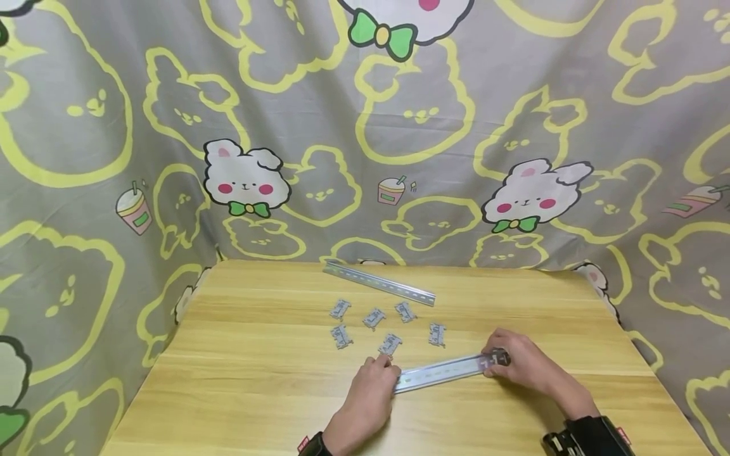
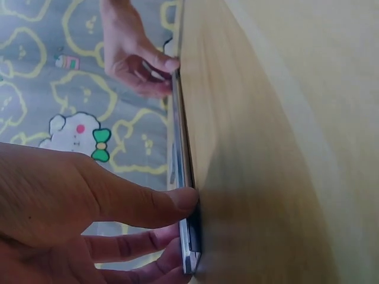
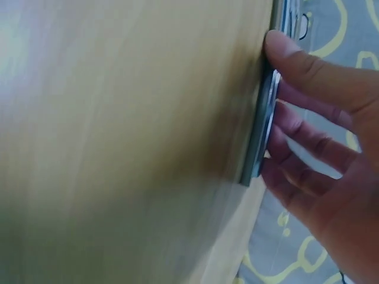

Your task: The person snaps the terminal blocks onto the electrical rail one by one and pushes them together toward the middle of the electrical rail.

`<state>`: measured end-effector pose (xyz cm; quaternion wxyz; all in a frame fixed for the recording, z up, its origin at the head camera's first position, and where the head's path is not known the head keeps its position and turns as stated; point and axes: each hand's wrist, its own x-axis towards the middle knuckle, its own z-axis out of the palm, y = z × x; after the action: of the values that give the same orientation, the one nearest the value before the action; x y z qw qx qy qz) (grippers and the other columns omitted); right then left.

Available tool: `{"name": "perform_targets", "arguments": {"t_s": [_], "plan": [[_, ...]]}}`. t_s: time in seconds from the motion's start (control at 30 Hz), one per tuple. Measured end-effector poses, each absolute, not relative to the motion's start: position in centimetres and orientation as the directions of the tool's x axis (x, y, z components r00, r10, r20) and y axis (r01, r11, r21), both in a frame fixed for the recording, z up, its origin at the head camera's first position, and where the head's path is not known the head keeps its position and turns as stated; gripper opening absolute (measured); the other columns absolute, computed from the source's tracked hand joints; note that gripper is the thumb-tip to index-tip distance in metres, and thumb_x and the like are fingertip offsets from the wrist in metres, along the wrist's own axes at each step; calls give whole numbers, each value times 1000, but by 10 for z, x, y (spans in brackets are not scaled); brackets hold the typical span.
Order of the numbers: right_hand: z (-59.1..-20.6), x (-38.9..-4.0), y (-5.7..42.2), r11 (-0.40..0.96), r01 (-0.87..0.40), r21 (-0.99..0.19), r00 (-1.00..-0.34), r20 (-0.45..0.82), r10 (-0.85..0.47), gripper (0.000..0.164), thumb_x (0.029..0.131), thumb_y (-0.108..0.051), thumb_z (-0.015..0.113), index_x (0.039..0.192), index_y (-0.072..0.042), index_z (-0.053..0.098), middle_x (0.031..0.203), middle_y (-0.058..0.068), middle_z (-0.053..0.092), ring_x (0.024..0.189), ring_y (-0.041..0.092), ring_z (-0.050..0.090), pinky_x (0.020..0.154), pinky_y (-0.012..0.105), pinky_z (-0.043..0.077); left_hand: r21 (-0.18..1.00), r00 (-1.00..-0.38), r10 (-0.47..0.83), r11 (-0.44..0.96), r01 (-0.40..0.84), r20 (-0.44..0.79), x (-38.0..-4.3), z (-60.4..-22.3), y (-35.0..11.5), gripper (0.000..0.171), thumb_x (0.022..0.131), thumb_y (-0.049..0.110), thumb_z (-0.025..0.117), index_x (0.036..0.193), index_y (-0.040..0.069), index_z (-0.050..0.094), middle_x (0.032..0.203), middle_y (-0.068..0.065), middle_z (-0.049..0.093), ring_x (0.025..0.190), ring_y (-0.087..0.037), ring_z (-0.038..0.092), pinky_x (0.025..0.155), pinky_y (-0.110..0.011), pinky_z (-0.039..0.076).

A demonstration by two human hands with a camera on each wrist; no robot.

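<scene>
Where the wood-grained table [image 1: 239, 380] ends, patterned grey cloth [image 1: 325, 123] hangs

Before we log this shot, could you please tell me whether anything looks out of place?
Nothing stands out as spilled or damaged: left hand and right hand hold the near rail, and the far rail merely lies slantwise beyond the scattered blocks.

On the table [image 1: 239, 380], the far rail [image 1: 379, 285] lies near the back edge, before the curtain [image 1: 422, 126]. In front of this rail are spread six small blocks [image 1: 374, 318]. Nearer than the blocks is the near rail [image 1: 441, 373], with the left hand [image 1: 369, 394] at its left end and the right hand [image 1: 523, 362] at its right end.
</scene>
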<state>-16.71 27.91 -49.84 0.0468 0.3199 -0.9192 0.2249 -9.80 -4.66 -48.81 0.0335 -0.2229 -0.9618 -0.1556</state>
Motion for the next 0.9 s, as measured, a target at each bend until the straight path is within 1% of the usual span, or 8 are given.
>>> {"name": "perform_targets", "arguments": {"t_s": [0.1, 0.27, 0.37, 0.47, 0.63, 0.8, 0.9], "plan": [[-496, -162, 275, 709, -594, -380, -801, 203, -563, 30, 66, -27, 87, 86, -13, 70, 87, -5, 62, 72, 10, 59, 62, 34, 56, 311, -901, 411, 846, 433, 136, -98, -487, -51, 30, 67, -7, 75, 95, 6, 75, 93, -7, 62, 78, -20, 54, 68, -31, 54], [-492, -153, 262, 741, -577, -343, -814, 170, -555, 30, 67, -31, 86, 86, -13, 71, 87, -4, 64, 74, 12, 61, 64, 36, 57, 355, -901, 407, 829, 432, 148, -100, -486, -65, 31, 64, -10, 74, 90, 7, 75, 86, -3, 59, 75, -17, 51, 67, -29, 54], [-490, -148, 251, 743, -574, -346, -817, 170, -552, 29, 67, -29, 86, 86, -11, 72, 87, -3, 64, 74, 12, 60, 64, 35, 57, 383, -903, 404, 819, 428, 144, -104, -487, -76, 33, 63, -12, 72, 90, 7, 75, 86, -2, 60, 76, -17, 52, 68, -30, 55], [-488, -143, 241, 731, -574, -369, -814, 159, -558, 27, 69, -24, 85, 88, -9, 73, 88, -2, 64, 74, 12, 60, 64, 34, 58, 423, -906, 403, 803, 420, 134, -107, -486, -89, 37, 63, -15, 70, 92, 6, 75, 88, -4, 62, 79, -19, 55, 73, -32, 57], [-486, -137, 226, 706, -586, -398, -796, 119, -593, 25, 75, -17, 82, 95, -5, 75, 94, 1, 64, 81, 15, 63, 69, 34, 60, 462, -907, 400, 785, 412, 129, -111, -484, -110, 40, 62, -19, 68, 95, 3, 76, 92, -6, 63, 86, -24, 59, 80, -37, 58], [-488, -133, 213, 679, -599, -425, -781, 124, -612, 24, 77, -15, 80, 98, -4, 76, 94, 2, 65, 81, 15, 63, 68, 31, 60, 468, -902, 417, 778, 418, 112, -114, -487, -129, 38, 63, -16, 71, 95, 2, 76, 95, -7, 64, 90, -28, 61, 82, -42, 58], [-487, -134, 206, 673, -593, -443, -784, 125, -609, 22, 78, -15, 80, 98, -5, 76, 92, 1, 64, 80, 14, 63, 66, 29, 59, 454, -882, 453, 763, 459, 130, -119, -487, -138, 34, 64, -14, 72, 93, 2, 76, 95, -8, 65, 91, -30, 62, 82, -43, 58]]}}
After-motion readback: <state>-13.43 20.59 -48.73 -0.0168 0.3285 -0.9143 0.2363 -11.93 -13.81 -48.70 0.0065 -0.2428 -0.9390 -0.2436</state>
